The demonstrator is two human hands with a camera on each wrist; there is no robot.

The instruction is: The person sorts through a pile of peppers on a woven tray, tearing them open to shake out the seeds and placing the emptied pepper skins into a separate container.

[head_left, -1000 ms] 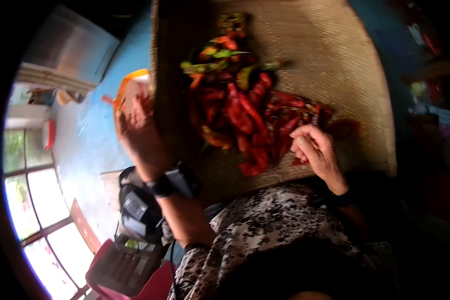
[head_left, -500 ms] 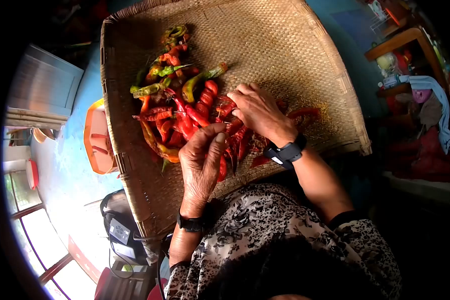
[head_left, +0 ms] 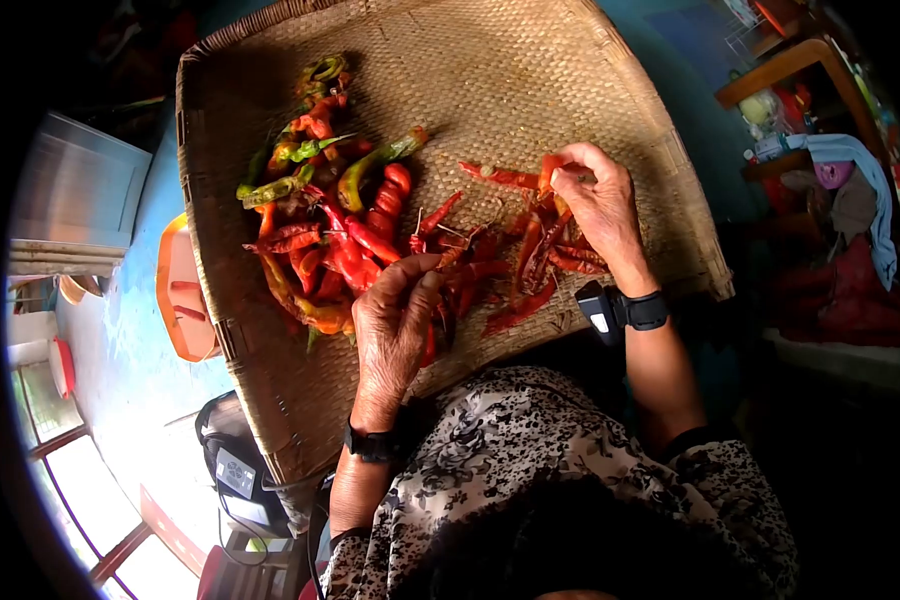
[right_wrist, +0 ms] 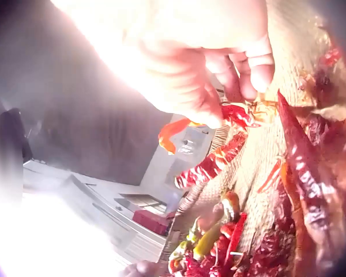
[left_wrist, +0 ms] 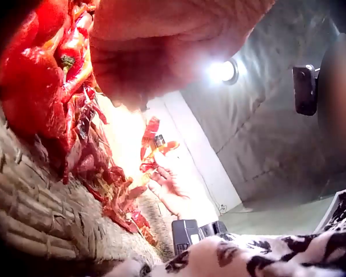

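My right hand (head_left: 602, 200) pinches a dried red chili pepper (head_left: 549, 172) between thumb and fingers, over the right part of the woven tray (head_left: 530, 60). In the right wrist view, an orange end of a pepper (right_wrist: 172, 135) sticks out past the thumb. More shrivelled red peppers (head_left: 528, 262) lie under that hand. My left hand (head_left: 388, 325) hangs at the near side of the main chili pile (head_left: 355, 255), thumb and forefinger tips close together. I cannot tell whether they hold anything. Green and yellowish peppers (head_left: 370, 170) lie at the pile's far end.
An orange-rimmed container (head_left: 175, 300) with a few red pieces stands left of the tray. Below it are a dark bag (head_left: 235, 420) and a cable. On the right, a wooden shelf frame (head_left: 790, 75) carries clutter and a light blue cloth (head_left: 875, 190).
The left hand came from outside the tray's left edge to the pile, then stayed there. The right hand reached into the pile, then moved right with a red pepper. The head view shifted too.
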